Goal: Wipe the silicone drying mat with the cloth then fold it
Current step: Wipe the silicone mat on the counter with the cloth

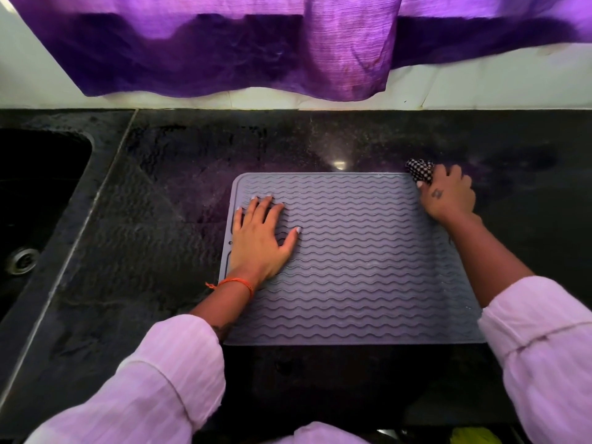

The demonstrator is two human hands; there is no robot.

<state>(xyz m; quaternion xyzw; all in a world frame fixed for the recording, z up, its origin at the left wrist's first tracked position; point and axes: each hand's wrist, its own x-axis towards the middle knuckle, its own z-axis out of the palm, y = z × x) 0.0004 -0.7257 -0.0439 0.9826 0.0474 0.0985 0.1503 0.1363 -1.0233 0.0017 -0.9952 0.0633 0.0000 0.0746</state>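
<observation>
Across the middle of the frame, a grey silicone drying mat (pixel 358 261) with wavy ridges lies flat on a dark stone countertop (pixel 179 193), its far edge toward the wall and its near edge toward the lower part of the picture. On the mat's left portion, the left hand (pixel 261 238) rests palm down with its fingers straight and spread, pressing the mat against the counter; an orange thread bracelet (pixel 235 283) circles that wrist. At the mat's upper right corner, the right hand (pixel 448 197) has its fingers curled around a bunched black-and-white checked cloth (pixel 419 173), which pokes out past the fingers and sits right at the corner of the mat, touching its edge. Both forearms come up from the bottom of the frame in pale pink sleeves (pixel 153 379) pushed back from the wrists.

At the left edge of the frame a dark sink (pixel 32 187) is sunk into the counter, with a metal drain (pixel 24 261) visible low in its basin. Along the top of the frame a purple curtain (pixel 224 49) hangs in folds over a pale wall, its hem ending just above the counter's back edge. A small bright reflection shows on the stone just beyond the mat's far edge.
</observation>
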